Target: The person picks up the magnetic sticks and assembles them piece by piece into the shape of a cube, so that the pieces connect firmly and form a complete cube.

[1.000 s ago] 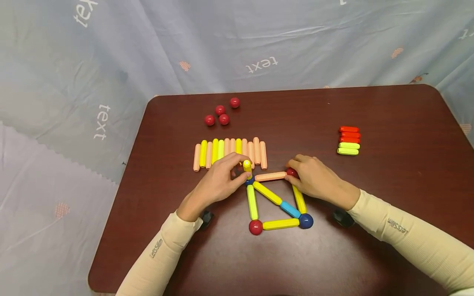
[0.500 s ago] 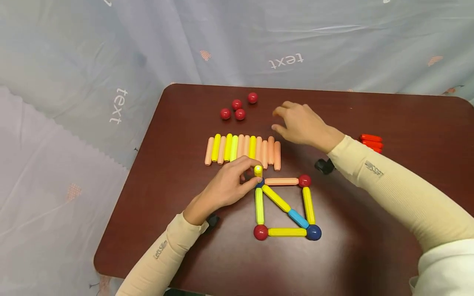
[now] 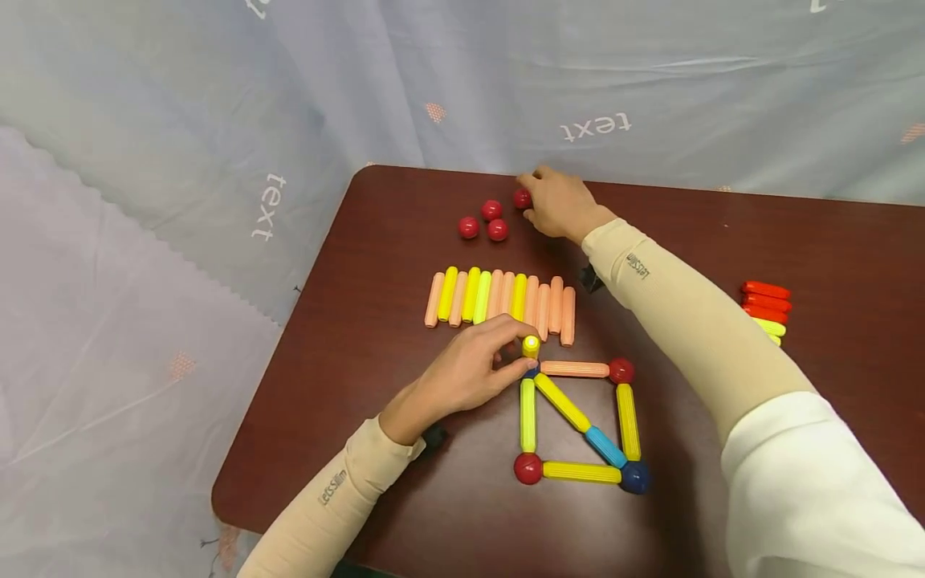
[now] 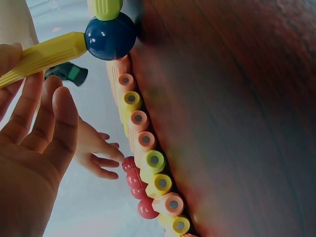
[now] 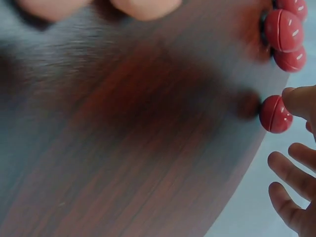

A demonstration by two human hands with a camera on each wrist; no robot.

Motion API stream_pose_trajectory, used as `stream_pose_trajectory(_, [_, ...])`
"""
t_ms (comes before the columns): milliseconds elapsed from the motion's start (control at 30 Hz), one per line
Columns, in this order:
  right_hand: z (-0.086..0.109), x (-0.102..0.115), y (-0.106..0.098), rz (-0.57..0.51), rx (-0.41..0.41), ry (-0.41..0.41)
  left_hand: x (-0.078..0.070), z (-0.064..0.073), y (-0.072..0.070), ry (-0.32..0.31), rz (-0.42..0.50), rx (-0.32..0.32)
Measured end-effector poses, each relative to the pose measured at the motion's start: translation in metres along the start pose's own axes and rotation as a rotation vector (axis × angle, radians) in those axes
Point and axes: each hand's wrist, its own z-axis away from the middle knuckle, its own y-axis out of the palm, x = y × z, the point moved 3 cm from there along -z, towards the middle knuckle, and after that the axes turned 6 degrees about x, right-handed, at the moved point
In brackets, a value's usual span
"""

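Note:
My left hand (image 3: 473,369) pinches a yellow magnetic rod (image 3: 531,345) that stands up from a blue ball (image 4: 109,37). That ball is the far left corner of a flat square of rods and balls, which has a red ball (image 3: 621,371) at far right, a red ball (image 3: 528,468) at near left and a blue ball (image 3: 635,477) at near right. A yellow rod (image 3: 564,403) and a blue rod (image 3: 605,446) form its diagonal. At the table's back, my right hand (image 3: 560,202) reaches around a loose red ball (image 5: 275,114), fingers spread; firm contact cannot be told.
Several more red balls (image 3: 491,210) lie left of the right hand. A row of peach and yellow rods (image 3: 495,295) lies behind the square. Short red rods (image 3: 768,299) and yellow-green ones (image 3: 770,327) lie at the right, partly behind the right sleeve. A curtain (image 3: 462,80) hangs behind the table.
My right hand has left the square's far right red ball and moved back and left to the loose red balls. The left hand keeps its pinch on the yellow rod. The head view has shifted.

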Motion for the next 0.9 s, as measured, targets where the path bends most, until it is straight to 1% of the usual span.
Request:
stream_pose_trajectory(133, [-0.006, -0.004, 0.004, 0.029, 0.003, 0.006, -0.003, 0.0, 0.001, 0.029, -0.002, -0.006])
stream_pose_trajectory(267, [-0.007, -0.007, 0.014, 0.065, 0.022, 0.01, -0.004, 0.0, 0.003, 0.032, -0.017, 0.008])
stream_pose_trajectory(367, [-0.002, -0.011, 0.019, 0.072, 0.028, 0.008, -0.004, -0.001, 0.004, 0.025, -0.033, 0.02])
stream_pose_trajectory(467, [0.007, -0.013, 0.015, 0.063, 0.001, -0.017, -0.004, -0.002, 0.003, 0.024, -0.034, 0.021])
stream_pose_trajectory(533, [0.017, -0.011, 0.008, 0.057, -0.026, -0.047, -0.003, -0.004, 0.002, 0.029, -0.03, 0.017])
stream_pose_trajectory(600, [0.031, -0.006, -0.001, 0.052, -0.073, -0.1, -0.002, -0.006, 0.003, 0.033, -0.03, 0.015])
stream_pose_trajectory(767, [0.077, 0.012, -0.018, 0.02, -0.199, -0.243, 0.001, -0.013, 0.002, 0.045, -0.044, 0.024])
stream_pose_trajectory(900, [0.11, 0.029, -0.026, -0.012, -0.259, -0.327, 0.004, -0.016, 0.001, 0.042, -0.039, 0.032])
